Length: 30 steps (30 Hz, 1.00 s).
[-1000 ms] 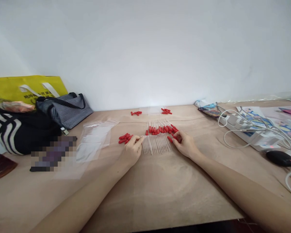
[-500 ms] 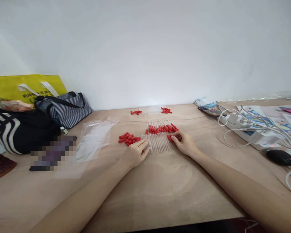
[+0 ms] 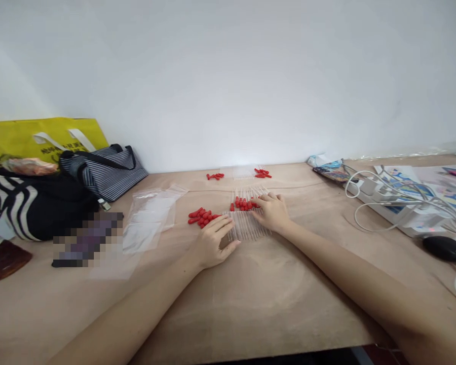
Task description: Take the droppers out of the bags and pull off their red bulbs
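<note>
Clear thin glass tubes [image 3: 247, 229] lie side by side in a row on the table, between my two hands. Just behind them is a row of glass droppers fitted with red rubber bulbs [image 3: 243, 203]. My right hand [image 3: 272, 213] rests over the right part of that row, fingers apart, its fingertips at the bulbs and covering some of them. My left hand [image 3: 216, 244] lies with outstretched fingers at the left ends of the tubes. Beside its fingertips is a pile of loose red rubber bulbs [image 3: 202, 217].
Farther back, two small groups of red pieces [image 3: 215, 176] flank more clear tubes [image 3: 243, 172]. Clear plastic bags [image 3: 148, 218] and a striped bag [image 3: 106, 170] are at left. A power strip [image 3: 403, 215] with white cables and a black mouse [image 3: 445, 248] occupy the right.
My right hand has left the bulb at the right edge and moved left over the bulb row, its fingers spreading. The left hand's fingers have opened slightly. The view has shifted a little.
</note>
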Each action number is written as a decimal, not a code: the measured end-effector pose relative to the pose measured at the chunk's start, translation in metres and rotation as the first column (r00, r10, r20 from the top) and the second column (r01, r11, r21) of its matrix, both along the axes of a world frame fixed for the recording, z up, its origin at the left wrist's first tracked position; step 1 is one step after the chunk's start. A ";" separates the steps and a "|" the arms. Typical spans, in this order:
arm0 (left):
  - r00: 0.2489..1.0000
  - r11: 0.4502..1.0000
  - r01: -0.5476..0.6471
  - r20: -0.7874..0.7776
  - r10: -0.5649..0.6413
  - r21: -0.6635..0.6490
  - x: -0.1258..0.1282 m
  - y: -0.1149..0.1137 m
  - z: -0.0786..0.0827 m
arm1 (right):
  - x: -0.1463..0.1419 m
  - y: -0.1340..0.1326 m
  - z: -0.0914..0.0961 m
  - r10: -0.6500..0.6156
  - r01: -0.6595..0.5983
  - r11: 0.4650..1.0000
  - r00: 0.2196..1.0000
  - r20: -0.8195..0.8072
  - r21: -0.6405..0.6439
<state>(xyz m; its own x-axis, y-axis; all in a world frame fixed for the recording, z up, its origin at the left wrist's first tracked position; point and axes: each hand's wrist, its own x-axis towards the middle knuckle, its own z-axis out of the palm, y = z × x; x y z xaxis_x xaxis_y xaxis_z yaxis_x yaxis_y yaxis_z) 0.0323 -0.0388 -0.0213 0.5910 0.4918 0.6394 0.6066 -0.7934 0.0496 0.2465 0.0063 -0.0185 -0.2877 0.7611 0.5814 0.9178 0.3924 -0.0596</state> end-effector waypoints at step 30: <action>0.988 0.975 -0.038 -0.137 0.069 0.219 0.006 -0.001 0.006 | 0.015 -0.063 -0.006 0.425 -0.470 0.883 0.810 -0.403 -0.012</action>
